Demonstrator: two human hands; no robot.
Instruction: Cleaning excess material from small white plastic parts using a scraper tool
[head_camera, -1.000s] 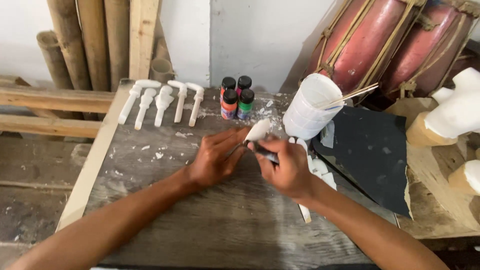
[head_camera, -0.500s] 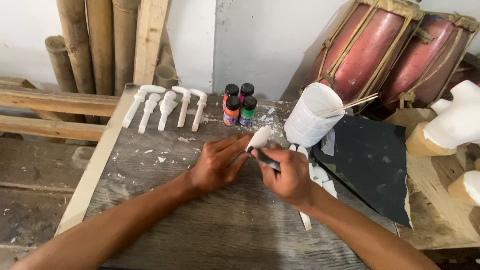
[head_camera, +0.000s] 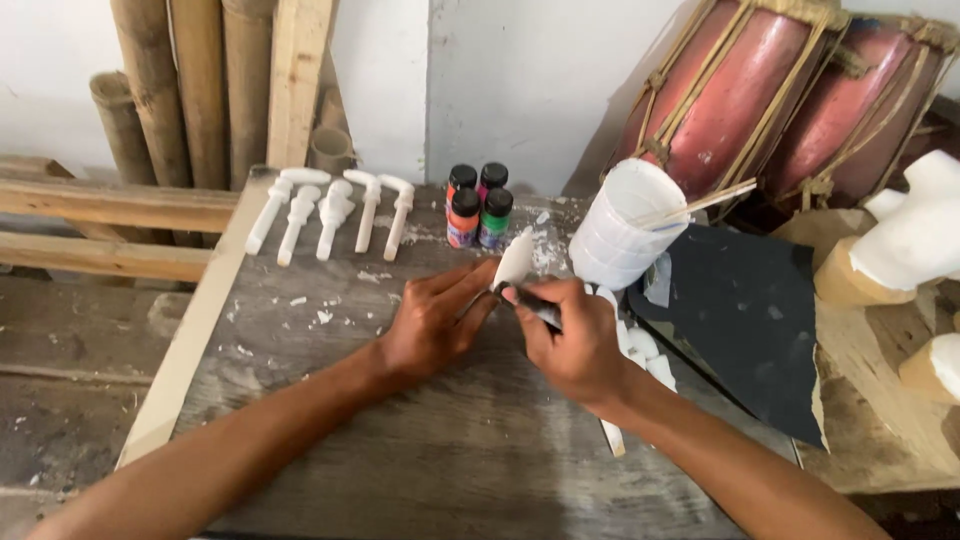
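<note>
Left hand (head_camera: 432, 325) pinches a small white carved piece (head_camera: 514, 262); right hand (head_camera: 572, 335) grips a dark tool, now nearer the four paint bottles (head_camera: 477, 205) at twelve o'clock.

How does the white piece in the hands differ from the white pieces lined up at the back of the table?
The held white piece is gripped by the left hand, tilted up off the table; the row of white pieces lies flat and untouched. The held one looks broad and leaf-shaped; the row pieces are slender with knobbed tops. The right hand puts a dark tool to it. Both are plain white, unpainted.
</note>
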